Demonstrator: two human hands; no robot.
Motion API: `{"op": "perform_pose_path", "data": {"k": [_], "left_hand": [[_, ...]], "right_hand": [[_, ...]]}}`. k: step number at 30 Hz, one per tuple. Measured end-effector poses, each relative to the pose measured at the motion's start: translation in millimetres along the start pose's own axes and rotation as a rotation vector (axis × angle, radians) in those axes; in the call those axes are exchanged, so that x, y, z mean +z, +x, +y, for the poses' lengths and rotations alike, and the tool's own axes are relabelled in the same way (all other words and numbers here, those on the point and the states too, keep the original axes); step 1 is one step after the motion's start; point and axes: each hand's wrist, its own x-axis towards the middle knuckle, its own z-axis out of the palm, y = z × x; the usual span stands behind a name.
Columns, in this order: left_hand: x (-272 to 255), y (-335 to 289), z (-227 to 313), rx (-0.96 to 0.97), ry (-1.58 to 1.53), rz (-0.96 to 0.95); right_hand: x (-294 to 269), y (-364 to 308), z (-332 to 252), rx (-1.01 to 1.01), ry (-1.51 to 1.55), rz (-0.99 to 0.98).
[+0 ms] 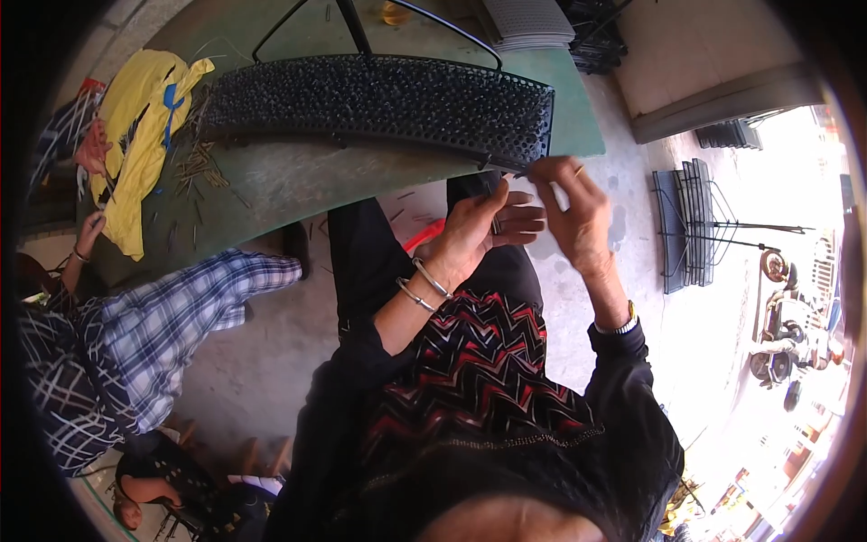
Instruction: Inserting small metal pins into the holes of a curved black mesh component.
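Note:
A long black perforated metal panel (379,99) with bent black rods (355,32) at its far side lies across the green table (289,185). At the panel's near right corner is my right hand (578,217), its thumb and forefinger pinched together. Whatever small thing it may hold is too small to make out. Just left of it, below the table's edge, my left hand (474,230) has its fingers stretched out toward my right hand. Its palm is partly turned up, and I see nothing held in it.
Thin dark sticks (206,167) lie beside a yellow cloth (140,126) at the table's left. A co-worker's hand (93,149) touches that cloth. Grey perforated panels (533,23) are stacked at the back right. Black racks (691,226) stand on the floor to the right.

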Motion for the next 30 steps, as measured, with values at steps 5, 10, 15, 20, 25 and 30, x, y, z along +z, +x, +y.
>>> {"op": "perform_pose_path", "data": {"k": [5, 10, 15, 20, 25, 30], "left_hand": [[-4.9, -15.6, 5.0, 0.108, -0.09, 0.082], [-2.8, -29.2, 5.9, 0.124, 0.002, 0.071], [7.7, -39.7, 5.0, 0.078, 0.159, 0.024], [6.7, -44.0, 12.5, 0.066, 0.217, 0.018], [6.8, -39.9, 15.4, 0.076, 0.24, -0.003], [12.3, -31.7, 17.8, 0.031, 0.223, 0.018]], "right_hand": [[6.8, -20.7, -22.9, -0.366, -0.261, -0.113], [4.3, -26.5, -31.3, 0.265, 0.2, -0.074], [4.4, -12.9, -13.6, 0.51, 0.484, -0.318], [4.5, -6.3, -17.5, 0.628, 0.637, -0.328], [0.1, 0.5, -14.4, 0.621, 0.616, -0.336], [-5.2, 9.5, -6.4, 0.601, 0.563, -0.252]]}}
